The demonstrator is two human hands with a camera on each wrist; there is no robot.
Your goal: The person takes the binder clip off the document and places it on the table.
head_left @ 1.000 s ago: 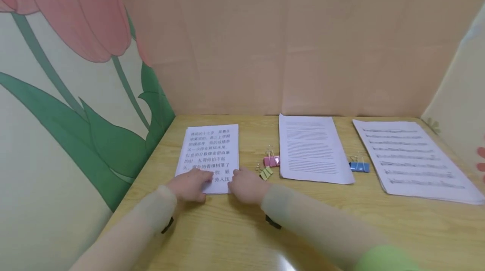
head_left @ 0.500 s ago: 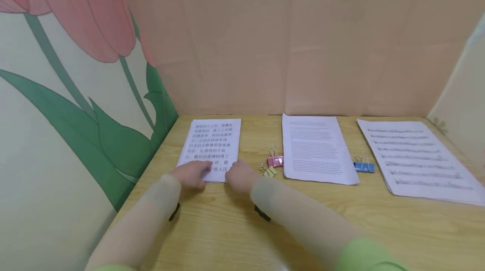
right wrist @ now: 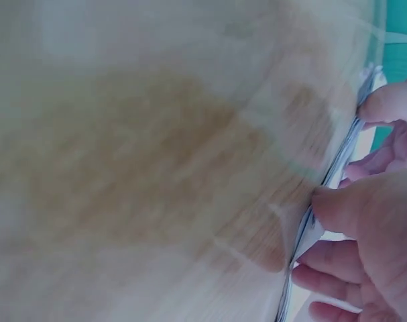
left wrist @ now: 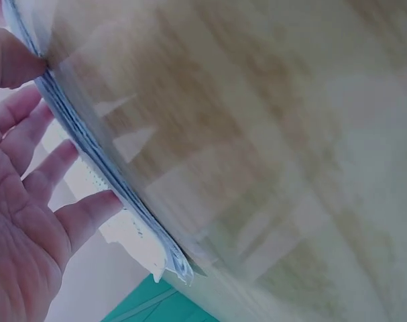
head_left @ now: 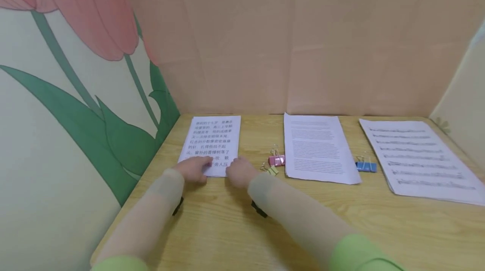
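A stack of printed white sheets (head_left: 212,136) with large Chinese characters lies on the left part of the wooden table. My left hand (head_left: 194,169) rests over its lower left corner, the thumb against the near edge. Seen from the left wrist, the stack's layered edge (left wrist: 112,171) meets that thumb, while the other fingers (left wrist: 89,213) spread loosely over the top sheet. At the lower right corner is my right hand (head_left: 239,172). In the right wrist view its thumb presses the near edge of the stack (right wrist: 337,164), with the remaining fingers (right wrist: 330,258) slightly bent beside it.
Pink (head_left: 277,160), yellow-green (head_left: 273,171) and blue binder clips (head_left: 366,166) lie right of the stack. Two more paper piles, one of typed text (head_left: 318,151) and one of sheet music (head_left: 420,157), occupy the table's right side. A peach-coloured backdrop (head_left: 303,52) rises behind.
Both hands and the stack between them have slid away from me, toward the back edge of the table. The camera view has shifted slightly; the clips and other piles stay put.
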